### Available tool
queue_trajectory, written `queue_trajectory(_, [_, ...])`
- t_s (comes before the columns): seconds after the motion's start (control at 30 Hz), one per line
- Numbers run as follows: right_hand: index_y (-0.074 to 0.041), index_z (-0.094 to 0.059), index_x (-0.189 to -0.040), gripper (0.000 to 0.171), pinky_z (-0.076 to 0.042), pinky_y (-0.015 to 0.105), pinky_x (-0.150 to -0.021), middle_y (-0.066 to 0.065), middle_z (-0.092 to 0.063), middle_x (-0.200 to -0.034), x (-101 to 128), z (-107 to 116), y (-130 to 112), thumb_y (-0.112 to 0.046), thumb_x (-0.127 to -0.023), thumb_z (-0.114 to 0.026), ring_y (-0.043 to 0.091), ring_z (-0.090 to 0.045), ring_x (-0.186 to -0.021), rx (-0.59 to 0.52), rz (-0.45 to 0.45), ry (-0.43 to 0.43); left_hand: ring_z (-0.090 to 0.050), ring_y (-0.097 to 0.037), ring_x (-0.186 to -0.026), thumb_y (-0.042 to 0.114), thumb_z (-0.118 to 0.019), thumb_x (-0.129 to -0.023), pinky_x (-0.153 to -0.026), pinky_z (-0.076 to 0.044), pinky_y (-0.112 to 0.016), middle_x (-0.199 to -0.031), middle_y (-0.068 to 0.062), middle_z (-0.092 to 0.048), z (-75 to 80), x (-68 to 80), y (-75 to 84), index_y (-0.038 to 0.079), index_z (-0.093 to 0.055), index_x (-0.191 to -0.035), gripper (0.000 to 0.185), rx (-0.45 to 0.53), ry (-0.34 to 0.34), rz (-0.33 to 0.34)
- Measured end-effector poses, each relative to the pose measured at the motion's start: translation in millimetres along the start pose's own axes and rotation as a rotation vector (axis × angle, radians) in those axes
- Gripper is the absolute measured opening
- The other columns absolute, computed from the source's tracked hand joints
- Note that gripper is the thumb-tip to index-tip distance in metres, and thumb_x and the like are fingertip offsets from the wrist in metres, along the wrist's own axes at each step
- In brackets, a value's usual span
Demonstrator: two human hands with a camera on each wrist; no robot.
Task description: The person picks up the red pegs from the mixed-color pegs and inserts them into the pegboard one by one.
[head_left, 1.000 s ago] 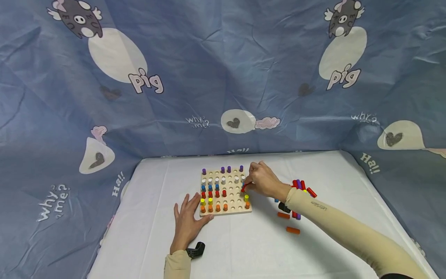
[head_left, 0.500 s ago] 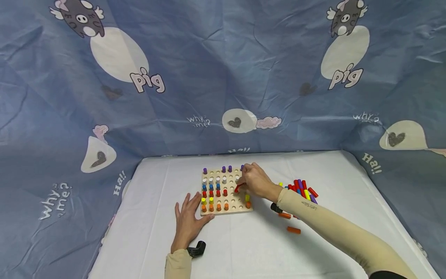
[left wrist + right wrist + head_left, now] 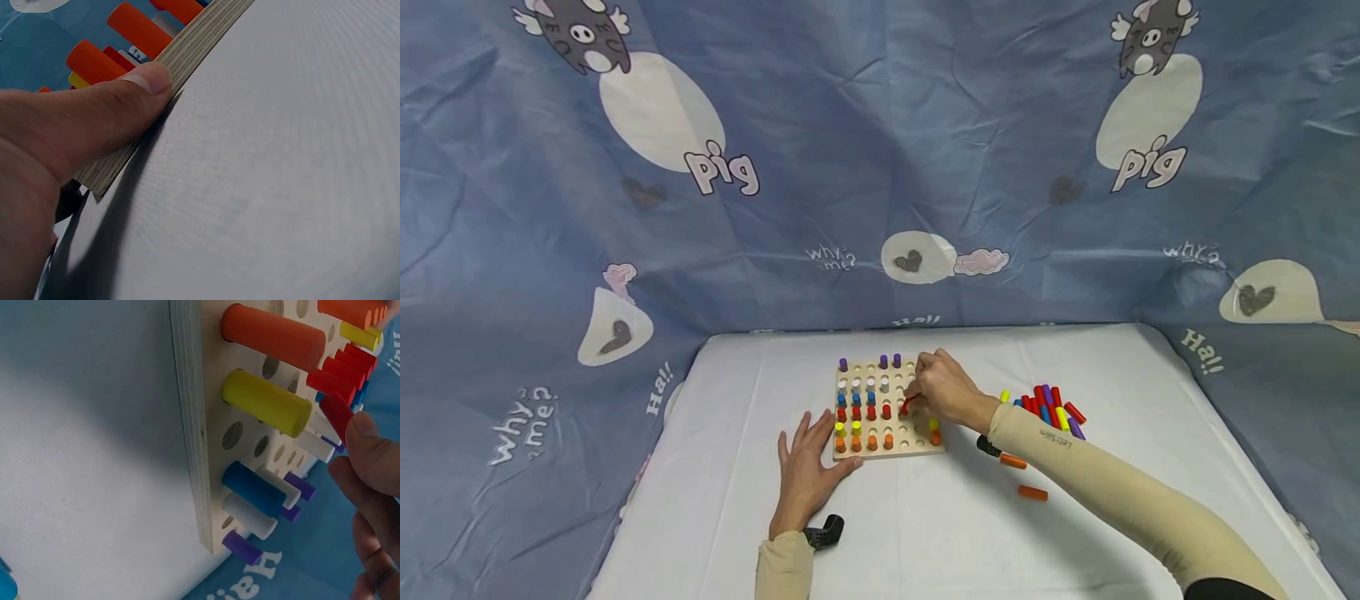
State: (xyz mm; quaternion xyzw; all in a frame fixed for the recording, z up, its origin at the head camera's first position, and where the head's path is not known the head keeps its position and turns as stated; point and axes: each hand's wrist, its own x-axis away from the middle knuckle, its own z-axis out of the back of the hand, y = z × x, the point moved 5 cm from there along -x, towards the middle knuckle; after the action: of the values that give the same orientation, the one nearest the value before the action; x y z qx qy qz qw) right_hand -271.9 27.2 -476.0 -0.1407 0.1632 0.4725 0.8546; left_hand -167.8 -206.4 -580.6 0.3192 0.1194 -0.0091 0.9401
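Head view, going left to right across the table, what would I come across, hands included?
The left hand, the wooden pegboard, the right hand, then the heap of loose coloured pegs.

So the pegboard [image 3: 210, 481] is a flat, squarish slab of pale plywood, lying on the white table [image 3: 925, 533] with rows of round holes. Near row's got four orange pegs [image 3: 872, 442] on the left plus one at the right end, then yellow [image 3: 265, 403], red [image 3: 871, 412], blue [image 3: 253, 487], white [image 3: 884, 385] and purple [image 3: 843, 364] going back, all upright with gaps. Left hand [image 3: 808, 475] has its thumb against the front edge. Right hand [image 3: 947, 387] pinches a tilted red peg [image 3: 336, 415] just past the four reds; can't tell if it's touching the board. Loose mixed-color pegs [image 3: 1048, 400] lie in a pile off to the right, two orange ones [image 3: 1033, 493] closer in.
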Motion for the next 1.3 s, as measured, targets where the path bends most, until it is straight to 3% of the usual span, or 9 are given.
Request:
queue_trajectory(0.37, [-0.017,-0.089,-0.087,0.016,-0.04,0.034,-0.07,-0.007,-0.08,-0.077,-0.6,-7.7,0.6,-0.018,-0.074,-0.098,0.017,-0.056,-0.078,0.003,-0.009,-0.008,-0.034,-0.047,-0.156,0.049,-0.089,-0.08,-0.125,-0.006,-0.077,-0.158,-0.016,-0.056,0.5,-0.4,1.3,0.003,-0.059,-0.15,0.089,-0.001,0.008,-0.009])
queue_trajectory(1.3, [-0.021,-0.088,-0.084,0.017,-0.04,0.033,-0.069,-0.01,-0.081,-0.078,0.3,-24.0,-0.4,-0.024,-0.071,-0.099,0.014,-0.055,-0.075,-0.012,-0.038,-0.044,-0.033,-0.047,-0.157,0.05,-0.089,-0.08,-0.125,-0.005,-0.077,-0.158,-0.015,-0.056,-1.2,-0.5,-0.7,0.004,-0.058,-0.151,0.09,-0.003,0.007,-0.012])
